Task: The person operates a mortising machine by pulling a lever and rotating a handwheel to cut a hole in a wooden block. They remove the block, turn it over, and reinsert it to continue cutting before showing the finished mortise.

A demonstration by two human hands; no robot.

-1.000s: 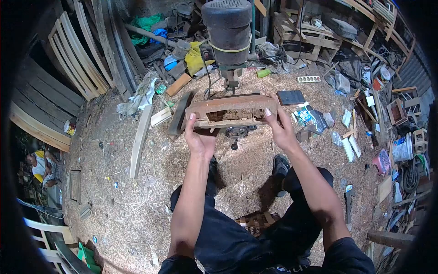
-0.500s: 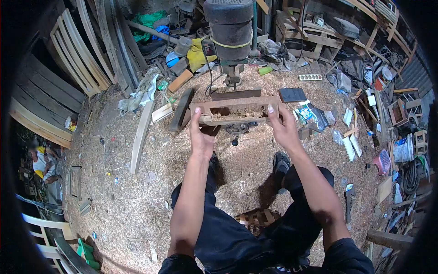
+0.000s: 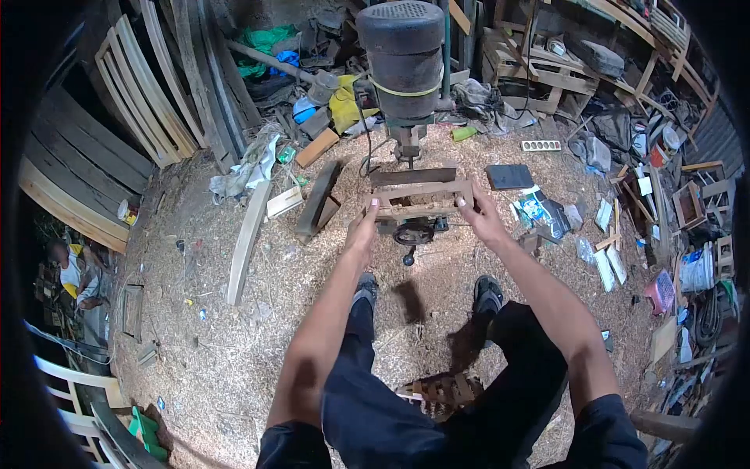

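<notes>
A wooden frame piece with a long open slot (image 3: 422, 188) is held up between my two hands, below the drill chuck (image 3: 408, 141). My left hand (image 3: 362, 232) grips its left end, thumb on top. My right hand (image 3: 485, 220) grips the right end in the same way. Loose chips or rough wood show inside the slot. Just behind the piece lies a dark wooden bar (image 3: 412, 177) at the drill press (image 3: 402, 66). Under the piece, a handwheel (image 3: 414, 233) of the machine is visible.
Wood chips cover the ground (image 3: 234, 352). Dark timber (image 3: 319, 199) and a long pale board (image 3: 250, 242) lie to the left. A black flat block (image 3: 508, 176) and a power strip (image 3: 541, 145) lie right. Another person (image 3: 76, 273) sits at far left.
The slotted wooden piece has moved farther away, closer to the dark bar and the machine, and looks smaller. Both hands went with it, still gripping its ends. The view has shifted slightly.
</notes>
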